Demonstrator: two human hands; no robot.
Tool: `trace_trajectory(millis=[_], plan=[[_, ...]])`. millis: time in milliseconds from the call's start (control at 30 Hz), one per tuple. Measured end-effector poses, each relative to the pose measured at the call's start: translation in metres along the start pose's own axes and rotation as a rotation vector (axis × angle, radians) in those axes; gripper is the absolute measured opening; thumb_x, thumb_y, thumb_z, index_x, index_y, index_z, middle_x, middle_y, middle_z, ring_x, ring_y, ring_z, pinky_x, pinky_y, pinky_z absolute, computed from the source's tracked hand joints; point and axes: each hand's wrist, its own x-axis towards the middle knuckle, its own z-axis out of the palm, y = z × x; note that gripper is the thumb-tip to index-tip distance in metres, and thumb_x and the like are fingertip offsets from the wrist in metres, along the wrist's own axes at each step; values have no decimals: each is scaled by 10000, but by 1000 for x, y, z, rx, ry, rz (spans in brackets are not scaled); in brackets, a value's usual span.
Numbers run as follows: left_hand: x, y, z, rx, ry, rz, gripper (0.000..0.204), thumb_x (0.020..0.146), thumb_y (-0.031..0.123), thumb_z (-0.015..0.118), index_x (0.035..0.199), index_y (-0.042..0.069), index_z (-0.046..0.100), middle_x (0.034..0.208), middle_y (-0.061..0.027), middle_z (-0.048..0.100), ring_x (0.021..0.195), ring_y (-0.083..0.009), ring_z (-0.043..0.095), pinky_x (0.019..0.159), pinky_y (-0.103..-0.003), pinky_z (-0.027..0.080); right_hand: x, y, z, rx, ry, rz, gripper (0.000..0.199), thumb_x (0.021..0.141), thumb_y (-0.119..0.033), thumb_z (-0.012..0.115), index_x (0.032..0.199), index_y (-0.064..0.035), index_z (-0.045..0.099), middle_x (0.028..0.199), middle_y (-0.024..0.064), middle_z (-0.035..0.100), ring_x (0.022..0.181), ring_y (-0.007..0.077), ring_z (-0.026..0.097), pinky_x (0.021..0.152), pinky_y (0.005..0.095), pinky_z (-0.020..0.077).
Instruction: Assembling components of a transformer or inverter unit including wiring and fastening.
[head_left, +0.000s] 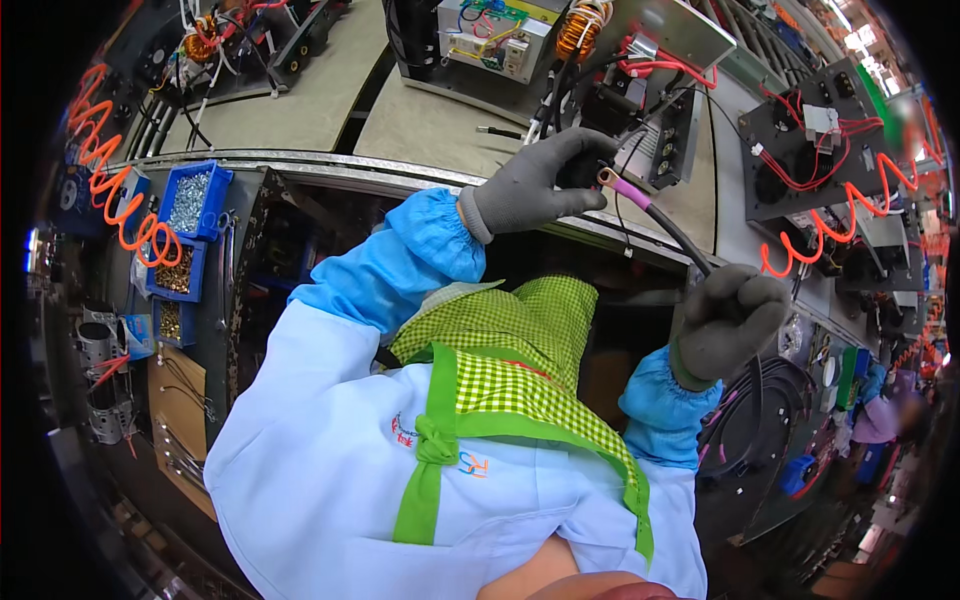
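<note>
My right hand, in a grey glove, is closed around a thick black cable. The cable's upper end has a purple sleeve and a copper ring terminal. Below the hand, the cable hangs down. My left hand, gloved too, is beside the terminal, its thumb and forefinger apart in a curve. The space between them is dark, and I see nothing held there. Just beyond the hands, an electrical unit with a finned metal block and red and black wires rests on the bench.
An open power module and a copper coil are at the back. Blue bins of small fasteners stand at left, near an orange coiled hose. A black panel with fans lies at right. Coiled black cable sits lower right.
</note>
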Motion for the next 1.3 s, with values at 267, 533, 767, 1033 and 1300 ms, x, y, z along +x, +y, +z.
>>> trace_trajectory(millis=[267, 533, 767, 1033, 1300], plan=[[4, 7, 11, 259, -266, 260, 613, 643, 177, 806, 1173, 20, 540, 1024, -135, 615, 893, -252, 621, 774, -344, 493, -12, 6, -2, -157, -63, 289, 230, 935, -219, 443, 857, -22, 534, 700, 54, 549, 501, 80, 461, 435, 213, 365], [2, 63, 29, 469, -343, 398, 636, 608, 162, 806, 1167, 34, 532, 935, -154, 629, 819, -284, 636, 680, -360, 504, -11, -12, -23, -165, -347, 291, 224, 917, -236, 527, 869, -22, 569, 650, 29, 513, 579, 72, 506, 497, 234, 399], [-1, 94, 43, 401, -451, 383, 749, 589, 138, 816, 1230, -24, 462, 933, -171, 622, 814, -330, 640, 658, -359, 517, -19, -7, -13, -414, -338, -140, 273, 850, -298, 613, 824, -39, 530, 691, 144, 522, 618, 342, 555, 537, 391, 440], [3, 107, 34, 488, -363, 580, 595, 655, 163, 735, 1172, -15, 501, 1107, -207, 559, 908, -386, 600, 714, -396, 511, -15, 12, 15, 194, -446, -48, 750, 822, -203, 661, 1408, -16, 231, 1105, 133, 560, 907, 135, 594, 702, 247, 486], [-39, 58, -6, 577, 83, 406, 724, 671, 254, 749, 1297, 93, 424, 1251, -211, 440, 1062, -385, 516, 877, -438, 456, 25, 64, -60, -587, -212, -156, 348, 869, -204, 486, 1163, -20, 513, 1000, 80, 580, 894, 197, 572, 800, 334, 461]])
